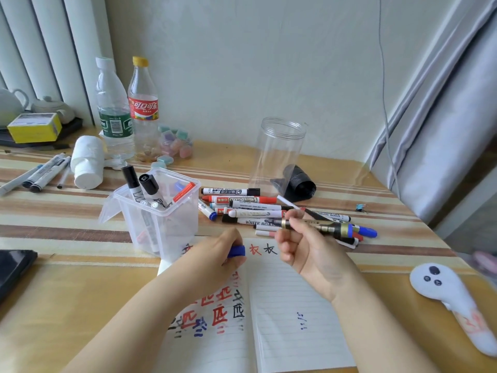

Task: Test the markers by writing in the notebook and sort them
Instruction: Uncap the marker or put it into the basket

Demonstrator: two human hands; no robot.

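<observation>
In the centre of the frame the right hand (304, 244) is raised above the notebook (282, 313) and grasps an uncapped marker (314, 226) with a black and gold barrel. The thumb and the first fingers pinch the barrel near its front part, and the dark tip points to the left. The left hand (215, 258) rests on the upper left part of the notebook, its fingers curled around a blue cap (237, 251), which sticks out to the right of the fist.

The notebook lies open on the table (67, 289) at the bottom centre of the frame. Its left page carries red, blue and black characters; near the top of the right page there are one red and one black character, and lower down some small blue marks.

Just above the notebook, at centre right, a pile of markers (252, 208) lies on the table, with red, blue and black caps. To the left of this pile stands a clear plastic box (161, 211) with its lid open, and several markers stand in it. Behind the pile, a clear jar (279, 154) stands upright. At the left edge of the frame a few more pens (43, 173) lie near a white bottle (87, 165) that lies on its side.
</observation>
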